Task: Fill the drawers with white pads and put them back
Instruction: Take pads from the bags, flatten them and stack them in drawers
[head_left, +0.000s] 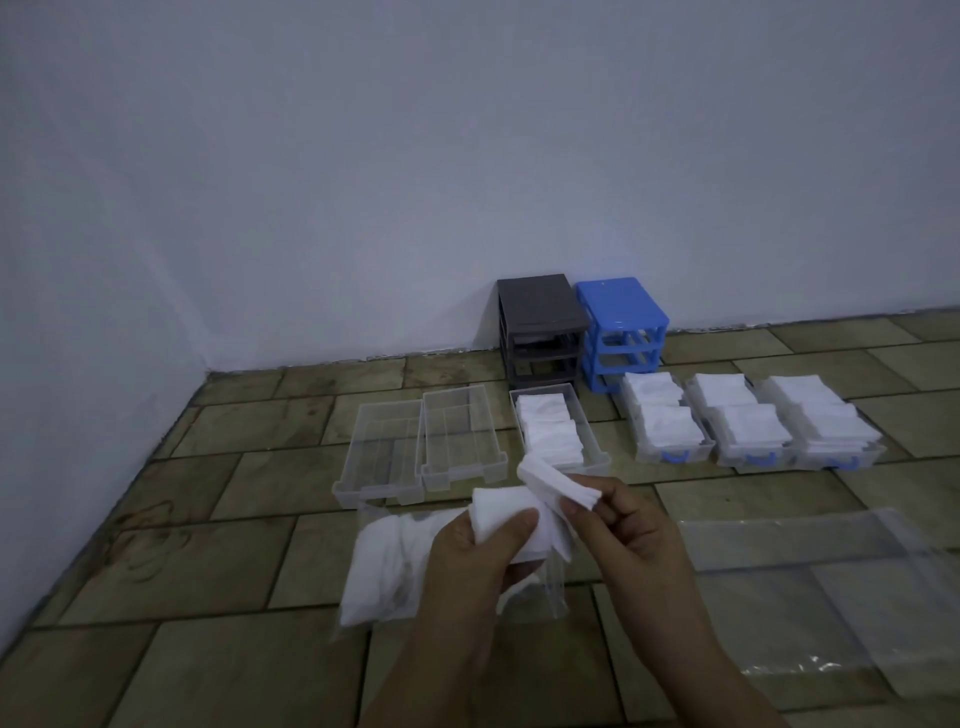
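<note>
Two hands work over a tiled floor (234, 571) near a pale wall. The left hand (470, 561) curls around a thick stack of white pads (506, 519), thumb pressed on top. The right hand (623, 525) pinches a smaller bunch of pads (556, 480) between thumb and fingertips, lifted just above and to the right of the stack, touching it.

Under the left hand, on the floor, lies a clear plastic bag of pads (387, 566), partly covered by the wrist. A second, flattened clear plastic bag (831, 587) lies toward the floor's right edge.

Beyond the hands, six clear drawers stand in a rough row on the floor. The two on the left, an empty drawer (382, 457) and a second empty drawer (462, 436), touch side by side. Next to them, apart, a half-filled drawer (558, 428) holds pads in two stacks. Further right, three full drawers with blue handles sit close together: the first (665, 426), the middle one (737, 426) and the last (821, 426), each heaped with pads above the rim.

Against the wall, behind the row, stand a grey drawer frame (540, 327) and a blue drawer frame (621, 327), just beside each other, both with their slots open.
</note>
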